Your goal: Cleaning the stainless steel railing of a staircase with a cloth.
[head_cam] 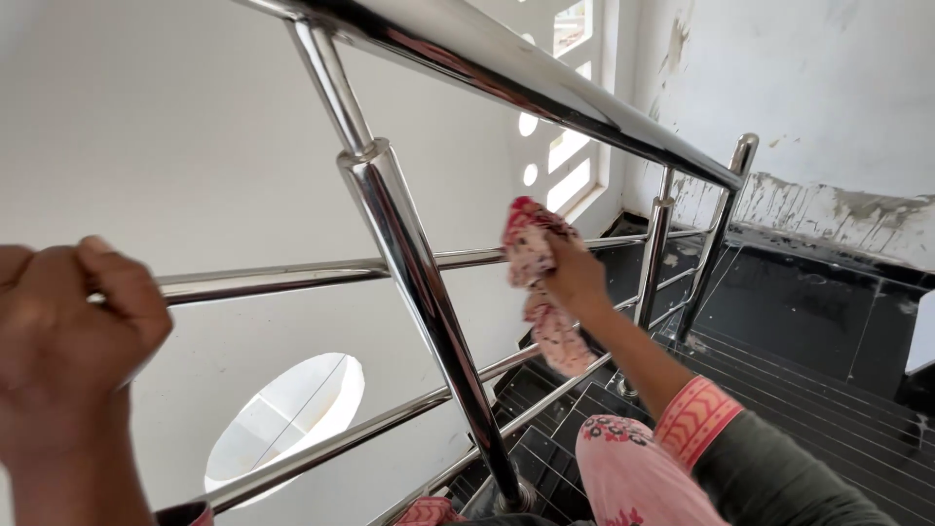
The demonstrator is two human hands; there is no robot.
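Here, the right hand [575,278] is closed around a pink-and-white patterned cloth [542,287], pressing it against the upper horizontal rail [321,273] of a polished steel stair railing; the cloth bunches above the fingers and hangs below them toward the lower rail [390,419]. The left hand [73,331], at the near left edge, is clenched in a fist around the same upper rail, well apart from the right hand. Between the two hands stands the nearest upright post [429,312], which rises to the sloping handrail [506,83]. Farther posts [654,258] descend to the right. Beyond the railing lie dark, ribbed stair treads [808,390], a white wall [175,146] with an oval opening [287,414], and a stained far wall [828,88].
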